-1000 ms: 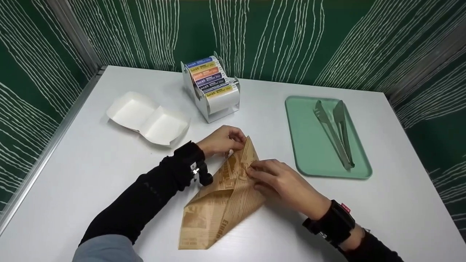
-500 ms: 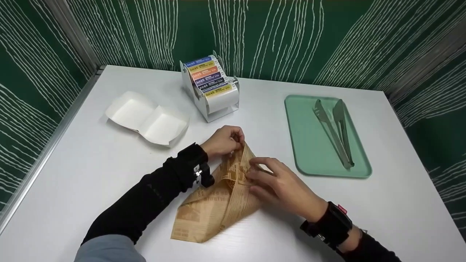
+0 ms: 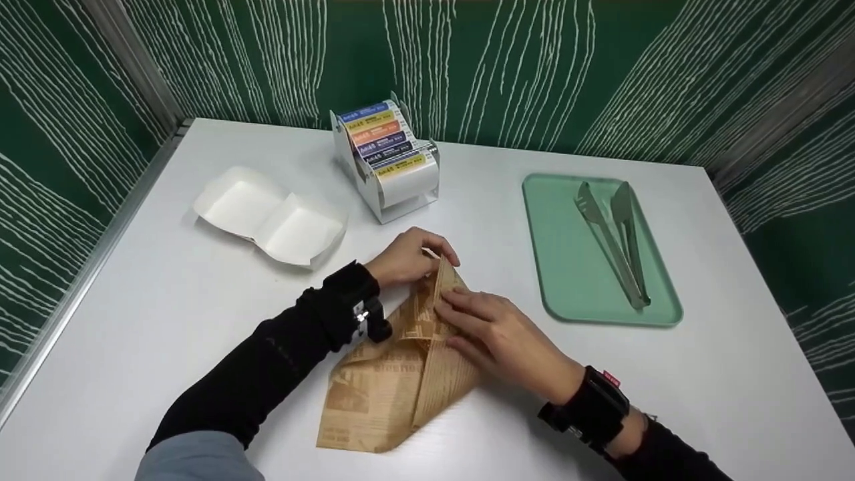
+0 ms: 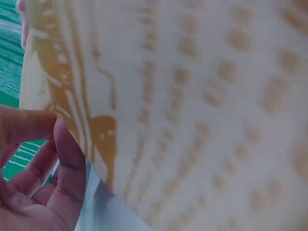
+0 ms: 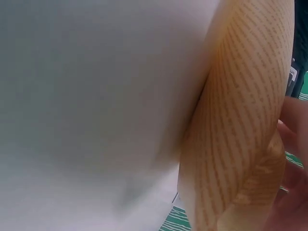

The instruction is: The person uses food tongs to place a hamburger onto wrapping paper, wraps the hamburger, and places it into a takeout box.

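A sheet of brown newsprint-patterned wrapping paper (image 3: pixel 381 401) lies in front of me, rolled towards a pointed cone with its tip at the far end. My left hand (image 3: pixel 406 257) pinches the paper near that tip. Thumb and forefinger meet at the printed edge in the left wrist view, where the left hand (image 4: pixel 41 178) shows beside the large sheet. On the right side of the cone, my right hand (image 3: pixel 504 337) grips the folded layer, fingers over it. The right wrist view has the curved paper (image 5: pixel 236 110) hiding part of that hand.
An open white clamshell box (image 3: pixel 300 230) stands at the left. Behind the hands is a label dispenser (image 3: pixel 407 190) with several coloured label rolls. Metal tongs (image 3: pixel 611 250) lie on a green tray (image 3: pixel 561 280) at the right. Green patterned walls enclose the white table.
The paper's near end has swung slightly left and away from me. My right hand's fingers have shifted left over the fold, and the left fingers have moved about the tip.
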Motion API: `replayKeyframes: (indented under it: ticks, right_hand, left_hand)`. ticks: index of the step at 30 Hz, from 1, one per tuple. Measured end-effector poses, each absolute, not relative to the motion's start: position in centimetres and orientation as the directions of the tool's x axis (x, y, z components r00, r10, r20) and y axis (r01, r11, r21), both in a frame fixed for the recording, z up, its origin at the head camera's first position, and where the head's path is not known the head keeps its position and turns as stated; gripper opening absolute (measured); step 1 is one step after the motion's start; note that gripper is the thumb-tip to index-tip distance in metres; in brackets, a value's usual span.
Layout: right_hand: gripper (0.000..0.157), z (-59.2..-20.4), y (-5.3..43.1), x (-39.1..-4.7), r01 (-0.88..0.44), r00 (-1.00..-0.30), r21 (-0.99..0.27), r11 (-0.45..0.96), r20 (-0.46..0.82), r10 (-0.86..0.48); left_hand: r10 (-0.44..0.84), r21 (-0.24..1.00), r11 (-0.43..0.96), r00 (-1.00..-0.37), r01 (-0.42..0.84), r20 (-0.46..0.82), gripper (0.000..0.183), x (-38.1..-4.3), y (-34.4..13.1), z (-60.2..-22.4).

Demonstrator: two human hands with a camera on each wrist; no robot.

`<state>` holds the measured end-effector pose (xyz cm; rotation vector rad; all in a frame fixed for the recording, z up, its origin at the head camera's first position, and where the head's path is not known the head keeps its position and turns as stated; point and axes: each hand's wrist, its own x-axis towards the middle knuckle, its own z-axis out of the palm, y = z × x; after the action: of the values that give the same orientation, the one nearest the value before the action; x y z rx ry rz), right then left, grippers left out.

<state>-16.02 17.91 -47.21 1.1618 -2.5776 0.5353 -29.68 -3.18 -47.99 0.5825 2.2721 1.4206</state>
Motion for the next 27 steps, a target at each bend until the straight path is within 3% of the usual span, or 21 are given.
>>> replayKeyframes:
  ticks: [13,24,27]
  right_hand:
    - [0.055,-46.7,18.1,-15.8,-0.757,-0.651,-0.264,0.597,0.244,-0.718]
    - [0.056,-46.5,18.0,-15.7,-0.765,-0.644,-0.193,0.614,0.221,-0.732]
    - [0.055,-46.5,17.9,-15.6,-0.761,-0.649,-0.175,0.625,0.221,-0.728]
  left_hand:
    - [0.458,0.938,0.343,-0.865,-0.04,-0.205,0.023,-29.6,-4.3,-47.9]
    - [0.397,0.927,0.369,-0.892,-0.06,-0.215,0.019,-29.5,-4.8,-47.6]
    - [0.386,0.915,0.402,-0.912,0.029,-0.141,0.023,-29.1,-5.2,-47.1]
